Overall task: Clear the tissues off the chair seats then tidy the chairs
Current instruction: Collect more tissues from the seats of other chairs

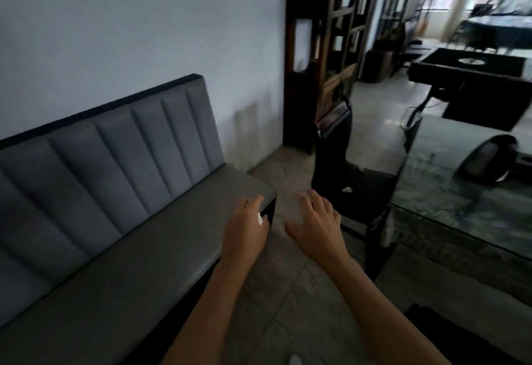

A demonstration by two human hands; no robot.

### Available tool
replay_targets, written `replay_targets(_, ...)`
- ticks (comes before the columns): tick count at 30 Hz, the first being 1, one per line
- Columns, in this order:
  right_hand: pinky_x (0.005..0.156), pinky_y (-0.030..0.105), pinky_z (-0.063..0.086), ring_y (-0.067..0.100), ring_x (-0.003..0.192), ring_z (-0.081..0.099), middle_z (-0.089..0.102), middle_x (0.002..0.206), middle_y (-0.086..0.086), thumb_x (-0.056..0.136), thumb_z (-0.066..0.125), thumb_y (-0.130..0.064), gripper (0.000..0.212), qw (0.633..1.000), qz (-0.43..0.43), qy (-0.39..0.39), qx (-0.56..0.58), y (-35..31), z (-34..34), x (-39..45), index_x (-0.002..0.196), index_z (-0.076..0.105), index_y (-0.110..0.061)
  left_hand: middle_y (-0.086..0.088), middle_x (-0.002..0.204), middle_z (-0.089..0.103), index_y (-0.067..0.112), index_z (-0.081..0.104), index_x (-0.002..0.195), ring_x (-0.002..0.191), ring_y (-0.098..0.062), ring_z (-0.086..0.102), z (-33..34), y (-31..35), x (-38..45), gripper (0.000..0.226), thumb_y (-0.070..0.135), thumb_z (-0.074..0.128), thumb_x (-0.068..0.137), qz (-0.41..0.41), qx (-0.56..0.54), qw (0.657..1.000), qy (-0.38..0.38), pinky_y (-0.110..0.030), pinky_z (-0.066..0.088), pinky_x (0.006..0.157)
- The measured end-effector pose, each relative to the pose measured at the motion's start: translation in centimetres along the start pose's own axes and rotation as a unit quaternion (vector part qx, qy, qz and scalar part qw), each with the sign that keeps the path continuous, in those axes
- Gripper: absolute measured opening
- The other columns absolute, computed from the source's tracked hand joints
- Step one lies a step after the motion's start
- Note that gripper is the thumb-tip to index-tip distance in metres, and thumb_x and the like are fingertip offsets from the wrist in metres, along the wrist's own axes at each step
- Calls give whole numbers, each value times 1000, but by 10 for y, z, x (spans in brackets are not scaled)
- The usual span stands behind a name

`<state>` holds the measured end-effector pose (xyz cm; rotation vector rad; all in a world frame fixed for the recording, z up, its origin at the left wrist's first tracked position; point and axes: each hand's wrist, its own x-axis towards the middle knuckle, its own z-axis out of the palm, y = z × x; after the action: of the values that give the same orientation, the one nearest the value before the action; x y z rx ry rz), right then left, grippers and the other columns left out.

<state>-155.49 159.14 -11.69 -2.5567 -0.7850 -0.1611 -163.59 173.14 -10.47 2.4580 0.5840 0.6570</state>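
White crumpled tissue [347,190] on the black chair seat [362,192], centre right, looks light and soft; pinch it anywhere. Left hand [247,228] pinches a small white scrap [260,218]; right hand [315,228] is spread, empty.

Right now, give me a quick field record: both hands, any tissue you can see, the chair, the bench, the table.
left hand: fingers curled, a small white bit, likely tissue, showing in its grip, over the bench corner
right hand: open, fingers spread, holding nothing, above the floor
tissue: small white scrap on the black chair seat
black chair: at the end of the table
grey bench: against the wall
glass-topped table: at right, dark object on it
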Motion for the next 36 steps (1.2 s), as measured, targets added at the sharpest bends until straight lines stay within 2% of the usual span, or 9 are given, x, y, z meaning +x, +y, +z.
replay_targets(3,109,49,29,30,140,28,29,155,6,84,57,-54,68,999,33,10,-10,33,7,45,143,36,-24,-17,113,60,10,59,128,100,-36,59,39,9,53,44,9,65,85,31,-16,999,-20,-46,52,82)
replay_targets(7,113,50,24,30,145,20,21,159,5,86,54,-55,71,996,87,11,-7,81,14,115,147,29,-28,-12,121,58,15,56,132,103,-31,59,88,25,128,44,14,63,89,51,-27,997,-41,-42,52,83)
replay_targets(15,112,51,25,29,145,22,21,159,4,88,53,-56,72,988,148,36,-8,162,7,230,149,27,-28,-12,106,61,10,61,125,96,-28,59,173,68,258,46,9,70,80,114,-32,990,-71,-39,52,79)
replay_targets(17,113,52,26,29,145,22,21,160,4,88,51,-57,71,986,160,39,-10,179,6,251,148,26,-29,-11,105,61,10,62,123,97,-27,59,189,77,281,45,11,71,79,128,-35,988,-75,-34,50,80)
replay_targets(20,112,52,28,29,144,23,23,159,4,88,51,-57,72,982,183,48,-13,206,7,286,148,28,-28,-9,108,62,12,62,124,98,-24,59,217,87,319,43,14,69,82,134,-34,987,-88,-23,37,77)
replay_targets(25,112,51,28,28,143,24,25,158,3,88,50,-58,69,974,217,60,-25,247,14,348,147,29,-28,-6,114,60,15,59,126,98,-19,60,274,96,389,44,21,71,84,158,-41,980,-117,-20,37,76)
replay_targets(29,111,51,29,28,143,25,25,157,4,88,51,-56,67,967,243,66,-32,280,22,402,145,32,-26,-7,115,58,13,58,127,102,-21,59,319,103,450,44,18,70,86,184,-59,970,-144,-22,44,78)
replay_targets(36,109,51,30,29,143,26,26,157,6,90,52,-56,64,954,283,87,-38,329,21,491,142,33,-24,-9,114,58,11,55,128,103,-24,59,384,125,544,44,17,69,87,216,-67,957,-183,-28,49,81)
